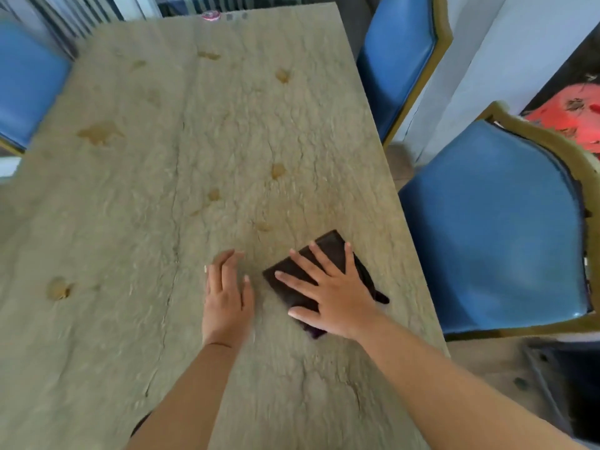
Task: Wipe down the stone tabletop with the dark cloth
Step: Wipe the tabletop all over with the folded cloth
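Observation:
A beige stone tabletop (162, 222) fills most of the view, marked with several brownish stains (99, 134). A folded dark cloth (328, 246) lies flat near the table's right edge. My right hand (331, 293) rests palm down on the cloth with fingers spread, covering much of it. My left hand (227, 293) lies flat on the bare stone just left of the cloth, fingers apart, holding nothing.
Blue padded chairs with gold frames stand around the table: two on the right (493, 222) (399, 53) and one at the far left (26, 82). A small pink round object (211, 16) sits at the far edge. A red item (574, 115) lies beyond the right chair.

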